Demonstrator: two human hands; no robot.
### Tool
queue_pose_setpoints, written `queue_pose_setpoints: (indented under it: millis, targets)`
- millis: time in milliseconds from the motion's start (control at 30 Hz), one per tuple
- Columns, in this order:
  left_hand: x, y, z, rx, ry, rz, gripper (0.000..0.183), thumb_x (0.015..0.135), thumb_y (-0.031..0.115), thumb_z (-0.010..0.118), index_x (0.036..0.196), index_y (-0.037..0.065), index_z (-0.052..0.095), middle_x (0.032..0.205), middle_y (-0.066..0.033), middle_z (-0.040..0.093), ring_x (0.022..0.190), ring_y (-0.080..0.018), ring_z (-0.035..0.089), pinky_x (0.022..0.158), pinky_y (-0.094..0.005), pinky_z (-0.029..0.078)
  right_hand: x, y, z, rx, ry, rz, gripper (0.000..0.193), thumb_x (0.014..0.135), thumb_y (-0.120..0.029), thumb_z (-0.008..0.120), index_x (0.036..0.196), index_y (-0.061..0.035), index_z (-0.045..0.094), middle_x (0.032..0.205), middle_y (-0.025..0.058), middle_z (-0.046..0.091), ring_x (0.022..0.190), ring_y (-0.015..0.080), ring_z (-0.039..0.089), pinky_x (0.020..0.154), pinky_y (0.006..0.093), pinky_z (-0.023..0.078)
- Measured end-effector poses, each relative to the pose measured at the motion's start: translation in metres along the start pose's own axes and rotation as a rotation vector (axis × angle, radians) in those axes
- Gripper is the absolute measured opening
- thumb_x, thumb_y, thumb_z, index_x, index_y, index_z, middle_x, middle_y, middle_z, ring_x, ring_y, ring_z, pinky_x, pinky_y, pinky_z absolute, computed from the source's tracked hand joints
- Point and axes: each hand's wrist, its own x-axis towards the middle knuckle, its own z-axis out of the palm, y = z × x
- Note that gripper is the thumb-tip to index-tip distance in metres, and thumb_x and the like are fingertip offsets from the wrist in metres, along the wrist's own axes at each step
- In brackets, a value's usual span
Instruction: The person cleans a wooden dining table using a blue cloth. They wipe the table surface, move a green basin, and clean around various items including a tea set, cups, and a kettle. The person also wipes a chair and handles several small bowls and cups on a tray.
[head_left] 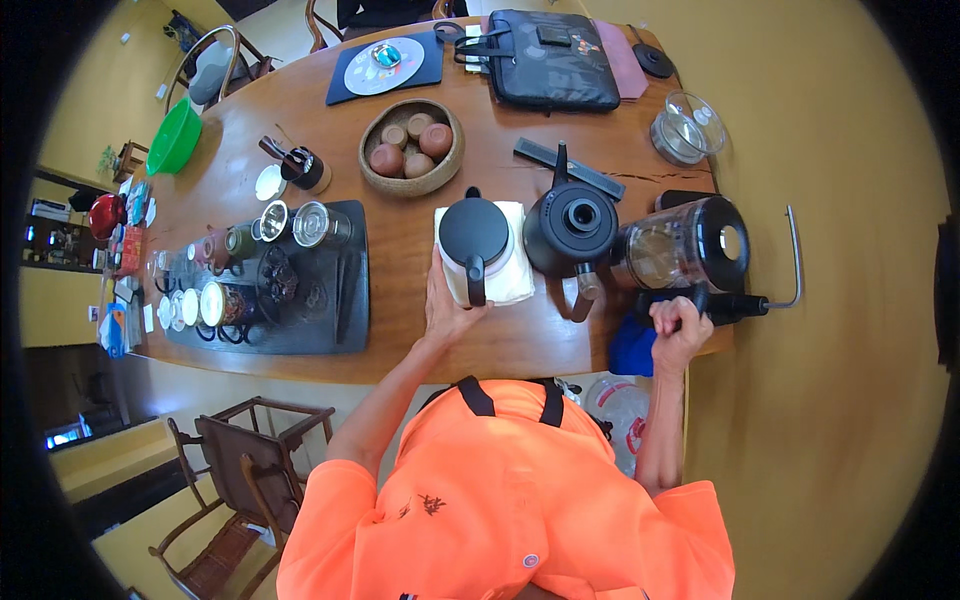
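Note:
A white jug with a round black lid (473, 230) stands on a folded white cloth (518, 279). Wrapped against its near left side is my left hand (448, 308), partly hidden by the jug. Just right of the jug sits a black kettle (570, 228) with a knob-like lid and a long handle. Farther right, near the table's end, is a glass kettle (665, 245) with a black lid. Below it, my right hand (682, 328) is closed round its black handle, fingers curled in.
A dark tea tray (350, 270) with cups and glass jars lies on the left. Beyond the jug stand a round bowl (378, 125) of small clay cups and a black bag (550, 75). A metal rod (797, 255) sticks up past the table's right end; glass dishes (680, 140) stand far right.

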Motion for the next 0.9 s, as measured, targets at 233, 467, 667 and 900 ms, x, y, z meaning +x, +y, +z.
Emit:
queue_pose_setpoints:
  millis: [233, 467, 667, 900]
  targets:
    - [0.008, -0.005, 0.004, -0.038, -0.007, 0.063, 0.128, 0.058, 0.024, 0.090, 0.154, 0.004, 0.008, 0.147, -0.0251, 0.033, 0.137, -0.0427, 0.033, 0.114, -0.0489, 0.031, -0.017, -0.066, 0.001, -0.004, -0.157, -0.168, 0.033, 0.085, -0.013, 0.057, 0.056, -0.0068, 0.042, 0.048, 0.0027, 0.039, 0.043, 0.0146, 0.037, 0.054, 0.0353, 0.035]
    - [0.010, 0.000, 0.027, -0.039, 0.046, 0.128, 0.128, 0.058, 0.024, 0.090, 0.154, 0.002, 0.008, 0.145, -0.0283, 0.033, 0.136, -0.0453, 0.033, 0.113, -0.0506, 0.030, -0.046, -0.117, 0.022, 0.009, -0.398, -0.130, 0.029, 0.085, -0.019, 0.052, 0.060, -0.0113, 0.040, 0.048, -0.0009, 0.038, 0.043, 0.0130, 0.032, 0.057, 0.0340, 0.034]
    - [0.007, 0.000, 0.034, -0.127, 0.021, 0.154, 0.125, 0.063, 0.026, 0.086, 0.155, 0.003, 0.004, 0.151, -0.0276, 0.026, 0.140, -0.0458, 0.026, 0.116, -0.0511, 0.026, -0.072, -0.128, 0.063, 0.157, -0.710, 0.103, 0.027, 0.082, -0.023, 0.056, 0.061, -0.0112, 0.044, 0.048, -0.0003, 0.041, 0.043, 0.0146, 0.035, 0.055, 0.0338, 0.036]
    - [-0.051, -0.057, -0.020, -0.554, -0.072, -0.166, 0.058, 0.088, 0.014, 0.067, 0.140, 0.002, 0.045, 0.138, -0.0188, 0.051, 0.129, -0.0274, 0.051, 0.105, -0.0350, 0.042, -0.111, -0.101, 0.131, 0.036, -0.718, 0.351, 0.027, 0.081, -0.017, 0.063, 0.063, -0.0023, 0.049, 0.051, 0.0058, 0.048, 0.041, 0.0186, 0.041, 0.047, 0.0341, 0.032]
